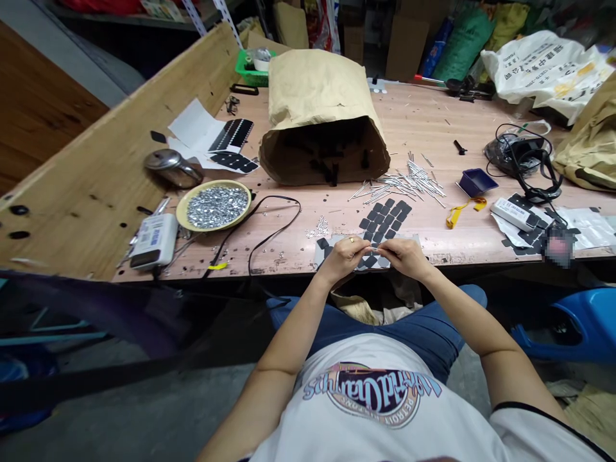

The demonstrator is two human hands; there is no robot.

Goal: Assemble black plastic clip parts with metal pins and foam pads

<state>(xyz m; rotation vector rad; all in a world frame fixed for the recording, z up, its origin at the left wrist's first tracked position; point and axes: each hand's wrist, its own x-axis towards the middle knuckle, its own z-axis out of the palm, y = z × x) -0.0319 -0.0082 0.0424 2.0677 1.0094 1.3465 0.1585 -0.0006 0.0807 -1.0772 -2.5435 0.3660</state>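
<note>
seated person at a wooden table [433, 122], seen from the head camera; left hand [342, 256] and right hand [408, 256] met at the table's near edge, straight toward the viewer from the brown paper sack [320, 96]; fingertips of both hands pinched one small piece [376, 251] between them, too small to identify; black pads [385, 215] lay on a sheet between sack and hands, the nearest ones hidden by the fingers; loose metal pins [404, 181] lay just right of the sack's mouth; a yellow dish [179, 208] of silver bits stood left of the sack; dark parts inside the sack were lost in shadow; a blurred patch covered something far right of the sack
</note>
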